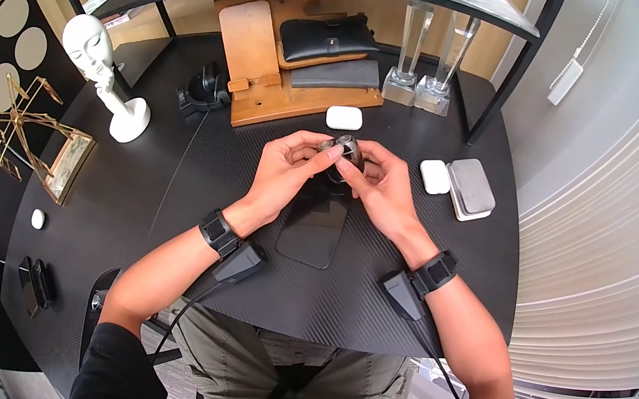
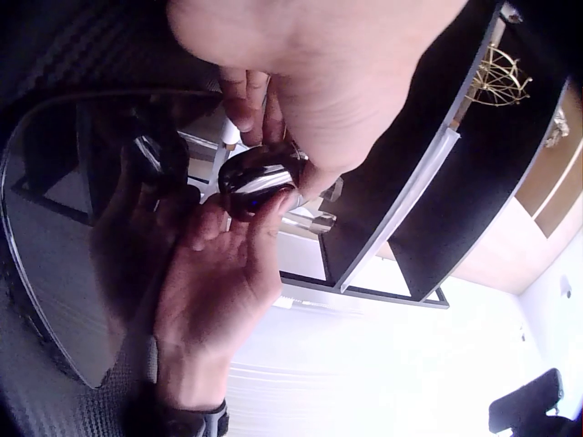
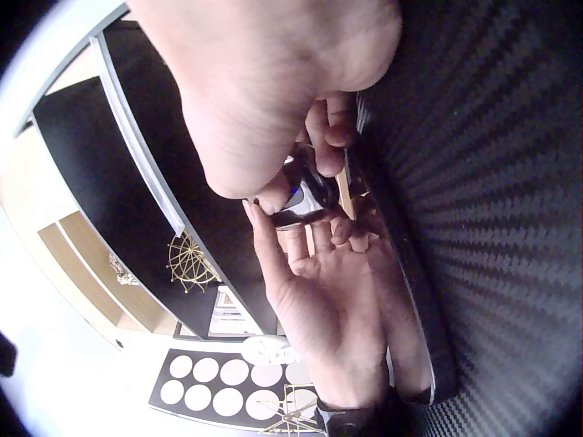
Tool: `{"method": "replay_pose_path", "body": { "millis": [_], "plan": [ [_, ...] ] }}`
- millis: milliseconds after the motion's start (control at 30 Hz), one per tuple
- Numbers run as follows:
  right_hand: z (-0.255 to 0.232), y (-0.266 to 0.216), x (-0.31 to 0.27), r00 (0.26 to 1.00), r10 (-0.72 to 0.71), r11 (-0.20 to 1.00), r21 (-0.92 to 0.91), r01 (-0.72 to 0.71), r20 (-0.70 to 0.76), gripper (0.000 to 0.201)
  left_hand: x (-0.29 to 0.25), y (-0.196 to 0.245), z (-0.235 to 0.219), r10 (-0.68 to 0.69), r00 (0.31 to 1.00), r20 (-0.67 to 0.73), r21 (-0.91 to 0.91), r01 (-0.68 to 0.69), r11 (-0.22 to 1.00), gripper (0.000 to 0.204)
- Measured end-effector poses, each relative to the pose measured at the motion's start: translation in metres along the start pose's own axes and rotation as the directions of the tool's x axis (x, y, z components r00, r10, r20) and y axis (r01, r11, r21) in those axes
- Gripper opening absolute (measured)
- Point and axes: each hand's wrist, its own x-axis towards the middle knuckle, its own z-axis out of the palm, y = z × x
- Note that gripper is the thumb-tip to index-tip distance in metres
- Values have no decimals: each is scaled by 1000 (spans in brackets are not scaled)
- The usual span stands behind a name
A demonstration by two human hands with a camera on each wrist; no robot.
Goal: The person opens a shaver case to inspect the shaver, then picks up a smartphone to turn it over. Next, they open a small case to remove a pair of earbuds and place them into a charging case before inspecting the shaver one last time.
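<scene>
Both hands meet over the middle of the desk around a small, rounded, glossy dark case [image 1: 351, 154]. My left hand [image 1: 288, 167] pinches its left side, thumb on top. From the other side my right hand [image 1: 387, 186] grips it, its thumb also on top near the left thumb. In the left wrist view the dark case [image 2: 264, 179] shows a bright reflection and a small blue glint. The right wrist view has the case [image 3: 310, 193] partly hidden behind the fingers. Just below the hands, a black smartphone [image 1: 312, 234] lies flat on the desk, its glossy face mirroring them.
Beyond the hands lies a white earbud case [image 1: 344, 118], before a wooden stand [image 1: 301, 109] bearing a black pouch [image 1: 327, 38]. Right are a small white case [image 1: 434, 177] and a grey-topped box [image 1: 471, 188]. Left stand a white face sculpture [image 1: 128, 119] and a gold-coloured ornament [image 1: 55, 174].
</scene>
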Motion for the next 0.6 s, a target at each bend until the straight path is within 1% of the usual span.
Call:
{"method": "replay_pose_path", "body": {
  "millis": [233, 300, 367, 433, 500, 533, 567, 600],
  "plan": [
    [-1, -2, -1, 1000, 29, 1000, -11, -29, -1, 31, -1, 2, 1, 4, 1000, 0, -10, -4, 1000, 29],
    [-1, 0, 0, 1000, 22, 1000, 22, -22, -1, 31, -1, 2, 0, 7, 1000, -6, -19, -7, 1000, 29],
    [-1, -2, 0, 1000, 23, 1000, -1, -23, 4, 30, -1, 2, -1, -15, 1000, 1, -8, 15, 1000, 30],
    [-1, -4, -1, 999, 30, 999, -34, -30, 14, 30, -1, 1, 0, -8, 1000, -3, -37, 8, 999, 30],
    [-1, -3, -1, 1000, 21, 1000, 23, -21, 5, 29, 0, 0, 0, 1, 1000, -10, -69, -1, 998, 30],
    [-1, -3, 0, 1000, 14, 999, 37, -14, 1, 27, 0, 0, -1, 16, 1000, 21, -19, -16, 1000, 31],
    [-1, -3, 1, 1000, 22, 1000, 10, -22, 13, 27, 1, -1, -2, 29, 998, 51, 28, -30, 999, 31],
    [-1, -3, 2, 1000, 12, 998, 58, -12, 7, 27, 2, -5, -4, 29, 997, 68, 57, -33, 998, 31]
  ]
}}
